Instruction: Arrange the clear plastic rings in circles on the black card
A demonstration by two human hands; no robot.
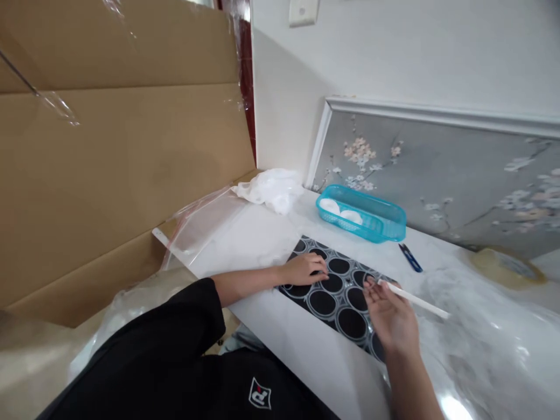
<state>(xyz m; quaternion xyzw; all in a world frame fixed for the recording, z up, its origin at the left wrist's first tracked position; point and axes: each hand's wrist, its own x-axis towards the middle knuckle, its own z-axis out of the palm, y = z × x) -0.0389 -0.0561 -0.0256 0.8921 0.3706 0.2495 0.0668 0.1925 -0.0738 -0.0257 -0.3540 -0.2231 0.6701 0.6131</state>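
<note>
Two bare hands are held apart from each other over a white worktop (254, 242). A black sheet printed with silver-grey rings (339, 291) is laid aslant on the worktop between and beneath them. The left hand (304, 269) is rested on the sheet, near its far left part, with the fingers loosely curled; whether anything is pinched under them cannot be told. The right hand (390, 309) is turned palm up over the right part of the sheet, and a slim white stick (422, 303) is held at its thumb and fingers, with the long end pointed to the right.

Behind the sheet, a blue plastic basket (371, 201) is placed near a framed blossom picture (406, 157), and two white round pieces (351, 217) are contained in its left part. Blue-handled snips (410, 258) are laid just beside the basket. At the right, a roll of clear tape (507, 268) and crumpled clear film (494, 338) can be seen. A white plastic bag (277, 189) is bunched up left of the basket, and large cardboard (131, 157) is stood at the left.
</note>
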